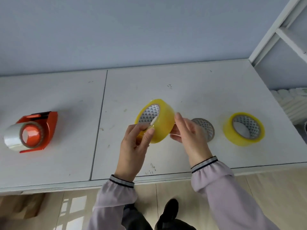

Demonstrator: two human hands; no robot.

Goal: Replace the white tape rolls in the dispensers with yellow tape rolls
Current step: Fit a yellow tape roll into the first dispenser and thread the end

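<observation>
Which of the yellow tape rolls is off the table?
The yellow roll held up between the left hand and right hand. The other yellow roll lies flat on the table, far right.

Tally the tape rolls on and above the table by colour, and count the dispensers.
Yellow tape rolls: 2, one held, one lying flat
White/clear rolls: 2, one in the dispenser, one behind the right hand
Red dispensers: 1
Total: 5

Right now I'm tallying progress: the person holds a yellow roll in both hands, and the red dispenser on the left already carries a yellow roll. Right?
Not quite. In the head view the red dispenser carries a white roll, not yellow. Both hands, left hand and right hand, do hold a yellow roll.
</observation>
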